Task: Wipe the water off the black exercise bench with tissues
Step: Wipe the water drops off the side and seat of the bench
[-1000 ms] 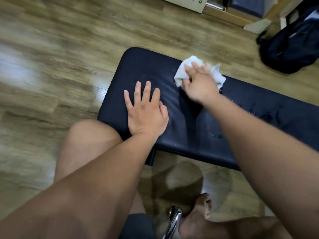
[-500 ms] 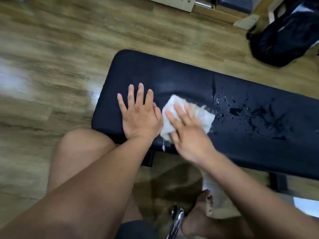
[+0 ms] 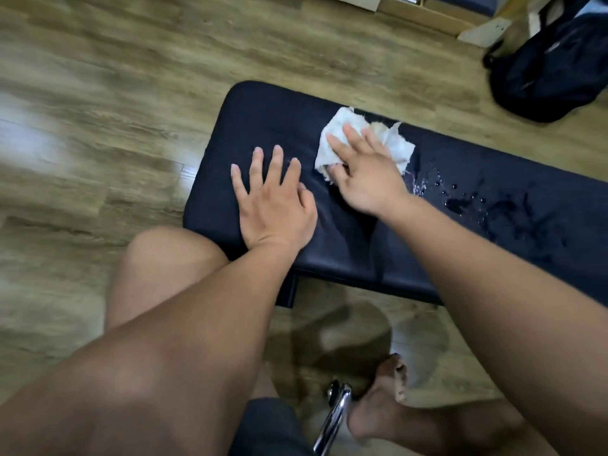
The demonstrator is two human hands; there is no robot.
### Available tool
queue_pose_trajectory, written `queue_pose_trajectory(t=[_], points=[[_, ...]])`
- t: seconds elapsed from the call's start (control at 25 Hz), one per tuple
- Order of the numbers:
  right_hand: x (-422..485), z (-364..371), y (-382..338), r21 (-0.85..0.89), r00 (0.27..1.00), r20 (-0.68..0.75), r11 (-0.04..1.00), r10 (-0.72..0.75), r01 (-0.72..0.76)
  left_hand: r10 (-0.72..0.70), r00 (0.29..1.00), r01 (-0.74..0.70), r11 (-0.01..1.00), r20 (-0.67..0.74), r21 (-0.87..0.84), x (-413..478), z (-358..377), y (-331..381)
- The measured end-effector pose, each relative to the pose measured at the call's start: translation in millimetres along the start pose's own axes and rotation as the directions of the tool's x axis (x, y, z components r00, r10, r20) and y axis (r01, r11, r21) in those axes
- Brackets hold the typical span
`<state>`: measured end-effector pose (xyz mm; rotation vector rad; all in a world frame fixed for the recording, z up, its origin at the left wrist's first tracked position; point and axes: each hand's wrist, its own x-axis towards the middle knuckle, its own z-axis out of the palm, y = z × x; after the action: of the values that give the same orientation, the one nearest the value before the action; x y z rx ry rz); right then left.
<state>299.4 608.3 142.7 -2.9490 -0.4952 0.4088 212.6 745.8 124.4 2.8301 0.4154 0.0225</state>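
Note:
The black exercise bench (image 3: 263,126) runs from the centre to the right edge. A crumpled white tissue (image 3: 335,133) lies near the bench's far edge. My right hand (image 3: 365,172) presses flat on the tissue with straight fingers. My left hand (image 3: 273,205) rests flat on the bench's left end, fingers spread, holding nothing. Water drops and wet smears (image 3: 460,199) cover the bench surface to the right of the tissue.
A wooden floor (image 3: 98,93) surrounds the bench. A dark bag (image 3: 552,67) lies on the floor at the top right, beside light wooden furniture (image 3: 427,11). My bare knee (image 3: 164,258) and foot (image 3: 388,399) are near the bench's front, with a chrome bar (image 3: 332,419) below.
My right hand has slid the tissue from the bench's near edge back to its far edge. My left hand has stayed flat on the bench.

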Motion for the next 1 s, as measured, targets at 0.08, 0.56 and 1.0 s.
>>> queue_pose_trajectory(t=[0.08, 0.56, 1.0], points=[[-51, 13, -5, 0.056, 0.998, -0.022, 0.997, -0.06, 0.061, 0.001, 1.0, -0.001, 1.0, 0.003, -0.012, -1, 0, 0], [-132, 35, 1, 0.009, 0.991, 0.058, 0.993, -0.117, 0.117, 0.006, 1.0, -0.005, 1.0, -0.021, 0.004, -1, 0, -1], [77, -25, 50, -0.083, 0.987, 0.091, 0.988, 0.135, -0.128, -0.017, 0.999, 0.018, 0.999, -0.041, 0.03, 0, 5, 1]])
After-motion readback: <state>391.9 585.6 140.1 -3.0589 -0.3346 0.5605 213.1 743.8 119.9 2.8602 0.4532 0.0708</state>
